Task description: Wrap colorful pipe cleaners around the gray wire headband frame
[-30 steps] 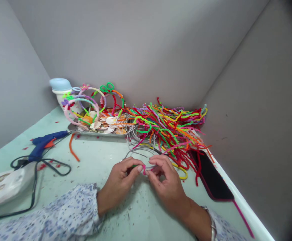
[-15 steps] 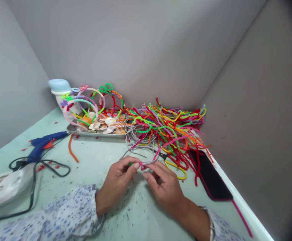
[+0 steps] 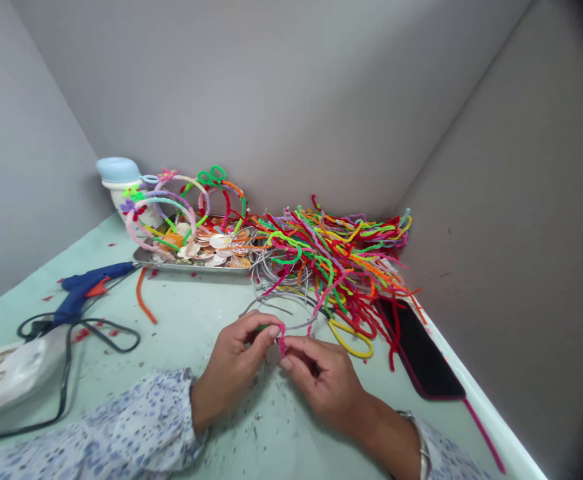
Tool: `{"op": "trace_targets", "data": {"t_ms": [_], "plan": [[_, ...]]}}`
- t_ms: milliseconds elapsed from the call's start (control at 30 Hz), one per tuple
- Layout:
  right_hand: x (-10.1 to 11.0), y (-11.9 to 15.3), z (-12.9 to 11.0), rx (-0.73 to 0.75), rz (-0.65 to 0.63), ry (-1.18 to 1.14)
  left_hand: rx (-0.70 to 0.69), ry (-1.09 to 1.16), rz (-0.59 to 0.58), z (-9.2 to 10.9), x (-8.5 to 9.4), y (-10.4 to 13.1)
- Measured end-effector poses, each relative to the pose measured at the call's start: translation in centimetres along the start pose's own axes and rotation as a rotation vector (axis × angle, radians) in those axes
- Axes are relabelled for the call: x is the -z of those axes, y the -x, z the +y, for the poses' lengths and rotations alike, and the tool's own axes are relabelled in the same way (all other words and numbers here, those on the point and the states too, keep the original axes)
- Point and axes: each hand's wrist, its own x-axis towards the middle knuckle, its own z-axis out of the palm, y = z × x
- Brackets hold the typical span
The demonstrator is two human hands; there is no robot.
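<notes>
In front of me my left hand (image 3: 236, 363) pinches a thin grey wire hoop (image 3: 299, 327) between thumb and forefinger. A bit of green shows at its fingers. A pink pipe cleaner (image 3: 282, 339) crosses the wire at the left fingertips. Its short end runs down to my right hand (image 3: 329, 377), whose thumb and forefinger are closed on it. Another pink length rises behind the right hand toward the pile of coloured pipe cleaners (image 3: 341, 250). Just beyond the right hand lie scissors with yellow handles (image 3: 342, 333).
Decorated hoops (image 3: 191, 200) stand in a metal tray (image 3: 201, 269) of shells, beside a blue-lidded bottle (image 3: 119, 171). On the left are a blue glue gun (image 3: 79, 290), its black cord and a white bag (image 3: 21, 377). A dark phone (image 3: 424, 357) lies at the right edge.
My right hand has moved slightly down and left, drawing the pink end downward from the wire. The left hand has stayed almost still.
</notes>
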Motion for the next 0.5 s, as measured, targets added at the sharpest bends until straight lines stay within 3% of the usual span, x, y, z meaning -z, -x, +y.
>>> {"op": "trace_targets", "data": {"t_ms": [300,500], "plan": [[0.1,0.6,0.8,0.088,-0.161,-0.182,-0.009,0.017,0.031,0.0,0.0,0.2],[0.5,0.1,-0.3,0.126,-0.136,-0.046,0.010,0.023,0.054,-0.1,0.1,0.0]]}}
